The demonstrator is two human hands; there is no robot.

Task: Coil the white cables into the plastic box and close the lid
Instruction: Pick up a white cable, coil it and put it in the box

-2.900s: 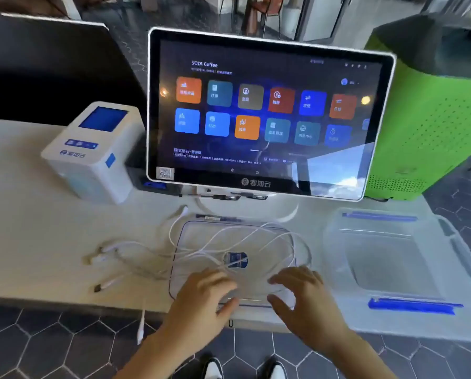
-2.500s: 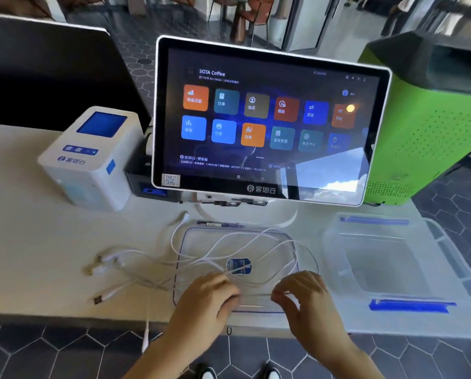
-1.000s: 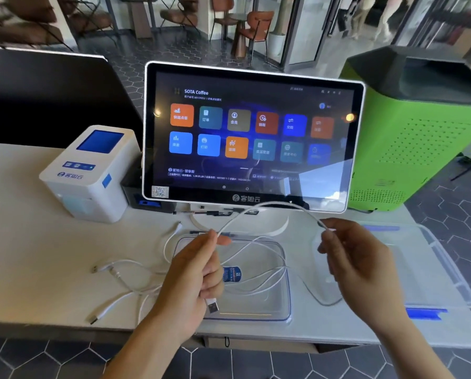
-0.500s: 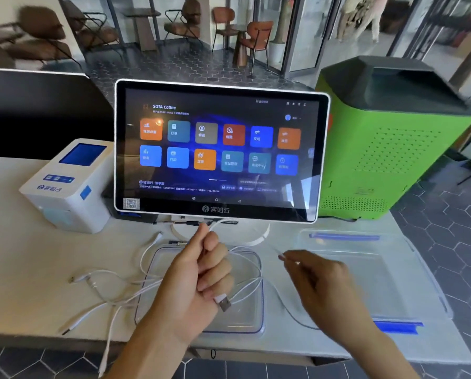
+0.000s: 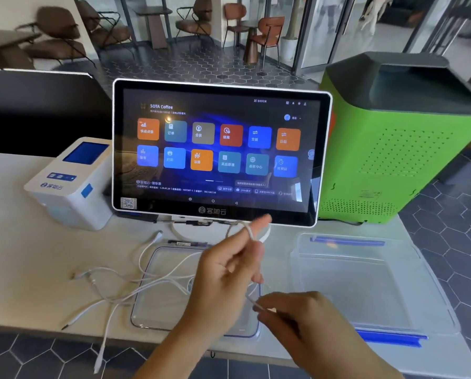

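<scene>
The left hand (image 5: pixel 226 272) hides much of the clear lid (image 5: pixel 157 305) on the counter (image 5: pixel 37 269). It grips a white cable (image 5: pixel 249 231) looped over its raised forefinger, while the right hand (image 5: pixel 305 321) pinches the cable lower down. Other white cables (image 5: pixel 114 294) sprawl left of the open plastic box (image 5: pixel 365 283).

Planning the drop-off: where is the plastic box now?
Right side of the head view: the plastic box sits open on the table, right of its lid, before the green machine.

Bright daylight from the glazed background, hands motion-blurred, edges bowed by the wide lens.
</scene>
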